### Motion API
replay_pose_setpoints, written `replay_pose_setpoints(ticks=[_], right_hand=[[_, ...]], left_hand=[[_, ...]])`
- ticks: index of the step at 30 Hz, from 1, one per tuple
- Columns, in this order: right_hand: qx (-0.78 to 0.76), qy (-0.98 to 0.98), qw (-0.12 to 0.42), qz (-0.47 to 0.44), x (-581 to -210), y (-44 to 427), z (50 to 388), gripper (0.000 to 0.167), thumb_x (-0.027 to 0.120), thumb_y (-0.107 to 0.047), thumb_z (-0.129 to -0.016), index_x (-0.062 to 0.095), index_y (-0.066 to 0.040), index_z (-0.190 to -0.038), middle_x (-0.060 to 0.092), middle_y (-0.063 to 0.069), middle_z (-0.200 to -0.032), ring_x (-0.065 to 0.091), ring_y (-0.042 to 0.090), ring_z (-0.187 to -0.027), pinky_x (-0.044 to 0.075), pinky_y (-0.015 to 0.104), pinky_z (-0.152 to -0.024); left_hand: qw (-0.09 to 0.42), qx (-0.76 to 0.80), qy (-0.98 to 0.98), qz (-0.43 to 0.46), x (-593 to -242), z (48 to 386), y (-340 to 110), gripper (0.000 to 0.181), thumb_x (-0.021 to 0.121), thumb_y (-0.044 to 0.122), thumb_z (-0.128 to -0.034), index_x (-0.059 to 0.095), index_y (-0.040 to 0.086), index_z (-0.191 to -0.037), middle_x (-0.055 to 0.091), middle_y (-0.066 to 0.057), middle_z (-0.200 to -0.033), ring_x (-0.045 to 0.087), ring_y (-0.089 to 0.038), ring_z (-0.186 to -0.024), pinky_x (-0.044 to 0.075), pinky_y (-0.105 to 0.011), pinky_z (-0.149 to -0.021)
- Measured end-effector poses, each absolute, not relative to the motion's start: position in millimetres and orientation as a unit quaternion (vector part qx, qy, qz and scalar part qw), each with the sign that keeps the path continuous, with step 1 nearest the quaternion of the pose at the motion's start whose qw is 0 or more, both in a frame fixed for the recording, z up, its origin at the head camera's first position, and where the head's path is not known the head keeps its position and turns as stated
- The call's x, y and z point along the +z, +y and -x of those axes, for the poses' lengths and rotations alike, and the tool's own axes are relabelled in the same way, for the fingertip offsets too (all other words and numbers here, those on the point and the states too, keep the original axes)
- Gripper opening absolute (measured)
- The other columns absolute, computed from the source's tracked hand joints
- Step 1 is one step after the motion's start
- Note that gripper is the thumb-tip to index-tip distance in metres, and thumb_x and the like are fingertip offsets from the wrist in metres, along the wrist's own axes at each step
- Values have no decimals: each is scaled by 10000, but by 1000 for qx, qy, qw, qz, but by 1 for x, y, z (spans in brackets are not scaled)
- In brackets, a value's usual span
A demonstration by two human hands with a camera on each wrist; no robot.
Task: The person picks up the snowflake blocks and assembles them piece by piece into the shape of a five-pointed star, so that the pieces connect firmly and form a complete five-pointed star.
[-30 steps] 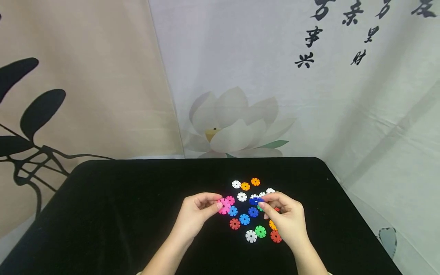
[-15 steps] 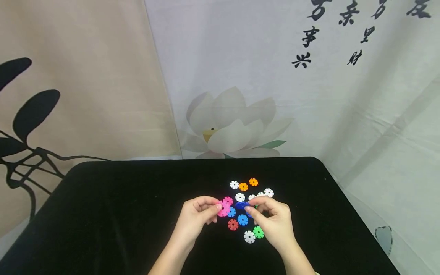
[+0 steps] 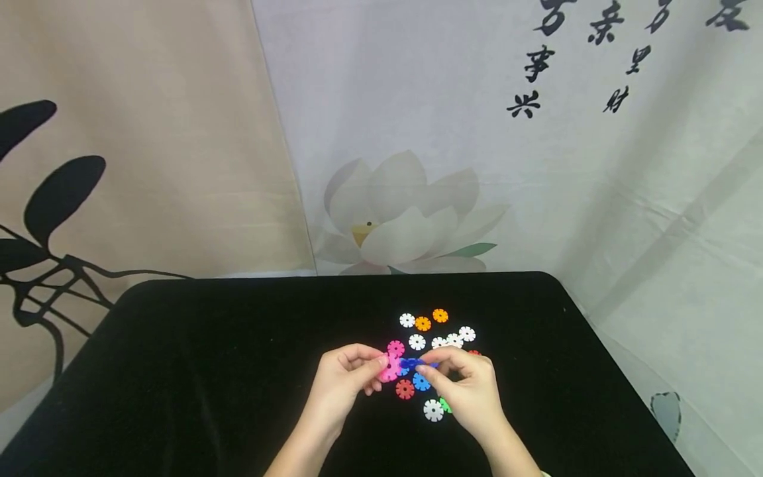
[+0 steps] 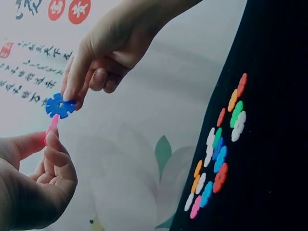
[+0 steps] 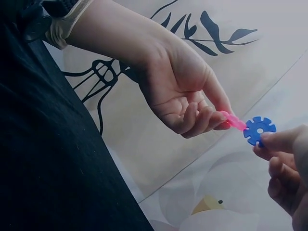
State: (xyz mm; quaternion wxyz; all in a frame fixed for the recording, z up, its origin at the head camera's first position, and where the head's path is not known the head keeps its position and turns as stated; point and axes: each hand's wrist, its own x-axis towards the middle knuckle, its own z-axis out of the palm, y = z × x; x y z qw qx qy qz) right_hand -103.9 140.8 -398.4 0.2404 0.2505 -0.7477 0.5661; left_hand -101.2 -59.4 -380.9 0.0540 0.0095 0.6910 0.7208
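Observation:
My left hand [image 3: 344, 377] pinches a pink notched disc [image 3: 390, 368] between thumb and fingertips, above the table. Opposite it, my right hand [image 3: 471, 391] pinches a dark blue notched disc [image 4: 60, 106] by its edge. The two discs meet edge to edge, the blue one turned across the pink one, as both wrist views show. Whether their slots are interlocked I cannot tell. Beneath the hands lie loose discs: a light blue one [image 3: 421, 381], a red one [image 3: 405, 389], a white one [image 3: 433, 410] and another pink one [image 3: 396, 348]. A green disc is partly hidden by my right hand.
The discs lie on a black-covered table [image 3: 208, 371]. Farther back are white discs [image 3: 417, 342] and orange discs [image 3: 440, 315]. A printed cloth [image 3: 405, 132] with a lotus and dark characters hangs behind the table.
My right hand has moved left with the blue disc until it meets the pink disc. My left hand has stayed nearly in place. The view has shifted slightly.

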Motion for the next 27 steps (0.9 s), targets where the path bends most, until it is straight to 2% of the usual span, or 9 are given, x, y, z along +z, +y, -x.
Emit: replay_pose_setpoints(ticks=[5,15,20,27], right_hand=[[566,-743,245,-259,-398,139,103,270,758,178,-684,700,-14,-864,645,47,-648,555,94,-503,429,252,-428],[579,-708,251,-318,-399,138,104,234,745,185,-699,690,-2,-828,689,113,-754,641,145,-625,521,213,-585],[581,-701,256,-326,-399,136,104,286,732,238,-664,680,3,-818,684,122,-756,658,157,-660,531,221,-599],[587,-702,264,-306,-400,134,103,271,735,217,-682,681,-1,-832,700,125,-797,646,146,-657,517,208,-599]], left_hand=[[57,727,684,-5,-382,101,-57,197,709,144,-877,692,-37,-952,662,-104,-729,619,-167,-611,493,-225,-575],[52,751,658,9,-385,98,-49,151,702,68,-869,680,-71,-926,668,-108,-730,603,-143,-585,497,-221,-567],[39,753,656,5,-383,96,-47,149,702,50,-865,674,-84,-922,667,-120,-730,599,-151,-582,500,-230,-571],[39,752,658,5,-379,96,-50,178,713,101,-866,674,-58,-935,678,-114,-764,613,-155,-625,512,-239,-612]])
